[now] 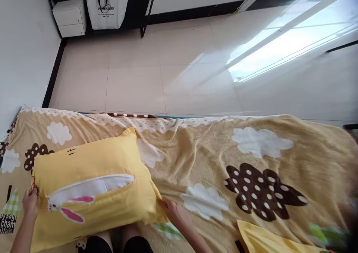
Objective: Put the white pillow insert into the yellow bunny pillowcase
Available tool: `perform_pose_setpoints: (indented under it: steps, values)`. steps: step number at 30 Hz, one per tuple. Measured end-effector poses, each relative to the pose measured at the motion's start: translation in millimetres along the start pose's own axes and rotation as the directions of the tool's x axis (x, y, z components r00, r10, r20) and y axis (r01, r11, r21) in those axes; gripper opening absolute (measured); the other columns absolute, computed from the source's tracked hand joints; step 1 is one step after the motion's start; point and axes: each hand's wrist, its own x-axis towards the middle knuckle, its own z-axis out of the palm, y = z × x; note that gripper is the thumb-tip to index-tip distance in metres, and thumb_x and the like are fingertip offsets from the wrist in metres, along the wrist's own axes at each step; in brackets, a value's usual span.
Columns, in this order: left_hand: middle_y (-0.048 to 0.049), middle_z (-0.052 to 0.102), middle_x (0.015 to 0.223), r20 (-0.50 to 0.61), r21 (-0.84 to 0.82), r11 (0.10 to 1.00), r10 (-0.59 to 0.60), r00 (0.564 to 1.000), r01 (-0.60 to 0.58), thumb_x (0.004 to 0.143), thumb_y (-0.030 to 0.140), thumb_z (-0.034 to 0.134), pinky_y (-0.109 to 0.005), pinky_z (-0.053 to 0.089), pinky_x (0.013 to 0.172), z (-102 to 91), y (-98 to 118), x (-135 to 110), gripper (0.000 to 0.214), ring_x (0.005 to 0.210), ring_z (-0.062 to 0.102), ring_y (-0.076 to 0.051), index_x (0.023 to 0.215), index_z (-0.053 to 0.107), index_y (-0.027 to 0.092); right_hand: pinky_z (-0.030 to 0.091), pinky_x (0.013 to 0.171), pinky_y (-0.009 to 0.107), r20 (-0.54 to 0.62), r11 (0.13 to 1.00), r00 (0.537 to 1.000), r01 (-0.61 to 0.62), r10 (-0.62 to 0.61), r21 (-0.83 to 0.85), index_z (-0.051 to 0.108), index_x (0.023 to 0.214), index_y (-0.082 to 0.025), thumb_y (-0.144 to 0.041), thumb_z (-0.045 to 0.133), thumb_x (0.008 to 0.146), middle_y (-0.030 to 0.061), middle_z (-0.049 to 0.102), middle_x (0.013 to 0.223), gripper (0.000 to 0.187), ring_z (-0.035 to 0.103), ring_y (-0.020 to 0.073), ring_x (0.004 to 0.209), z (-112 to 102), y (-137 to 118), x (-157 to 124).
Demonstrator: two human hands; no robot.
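Note:
A yellow pillow (112,212) lies in front of me at the lower left, above my knees. Pink rabbit ears are printed on its case. A long slit in the case gapes, and a white inner pillow (92,187) shows through it. My left hand (30,201) is closed on the left edge of the pillow, its fingertips partly hidden. At the lower right corner, my right hand (175,212) pinches the yellow fabric.
Under the pillow spreads a tan blanket (201,163) with clouds and brown dotted shapes. Another yellow cloth (268,240) lies lower right. Beyond the bed are a tiled floor (134,78), a white box (69,18) and a white tote bag (109,10). A wall (25,51) stands left.

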Motion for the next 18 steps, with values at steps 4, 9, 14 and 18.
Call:
perform_pose_setpoints:
  steps: [4, 9, 14, 18]
  values:
    - [-0.0087, 0.066, 0.101, 0.051, -0.071, 0.976, 0.211, 0.976, -0.208, 0.088, 0.034, 0.045, -0.05, 0.052, 0.088, 16.0, 61, -65, 0.023, 0.096, 0.063, -0.026, 0.1, 0.059, 0.021, 0.047, 0.074, 0.036, -0.226, 0.987, 0.971, 0.102, -0.073, 0.121, 0.064, 0.091, -0.02, -0.042, 0.041, 0.086, 0.0105, 0.068, 0.096, 0.032, 0.064, 0.0248, 0.087, -26, -15, 3]
    - [-0.0067, 0.069, 0.099, 0.32, -0.452, 0.555, 0.831, 0.454, -0.698, 0.086, 0.005, 0.037, -0.033, 0.055, 0.089, 65.1, 175, -155, 0.032, 0.102, 0.063, -0.019, 0.095, 0.065, 0.018, 0.041, 0.096, 0.04, -0.464, 0.875, 0.782, 0.483, -0.417, 0.028, 0.054, 0.127, -0.019, -0.032, 0.052, 0.083, 0.013, 0.056, 0.126, 0.046, 0.052, 0.0258, 0.117, -52, -122, 1]
    - [-0.0131, 0.061, 0.127, 0.477, -0.327, 0.557, 0.795, 0.375, -0.763, 0.085, 0.003, 0.036, -0.038, 0.046, 0.105, 109.7, 217, -162, 0.047, 0.119, 0.056, -0.023, 0.127, 0.057, 0.01, 0.034, 0.093, 0.042, -0.511, 0.902, 0.748, 0.402, -0.424, -0.159, 0.054, 0.13, -0.016, -0.013, 0.049, 0.079, 0.0138, 0.057, 0.124, 0.051, 0.05, 0.0269, 0.109, -55, -195, 28]
    - [-0.0116, 0.056, 0.135, 0.64, -0.363, 0.555, 0.732, 0.233, -0.748, 0.089, 0.01, 0.04, -0.036, 0.045, 0.105, 126.6, 243, -143, 0.052, 0.12, 0.056, -0.022, 0.14, 0.046, 0.014, 0.033, 0.07, 0.032, -0.447, 0.942, 0.83, 0.302, -0.335, -0.146, 0.066, 0.105, -0.016, -0.007, 0.047, 0.08, 0.0097, 0.064, 0.095, 0.034, 0.051, 0.0212, 0.086, -70, -200, 48]
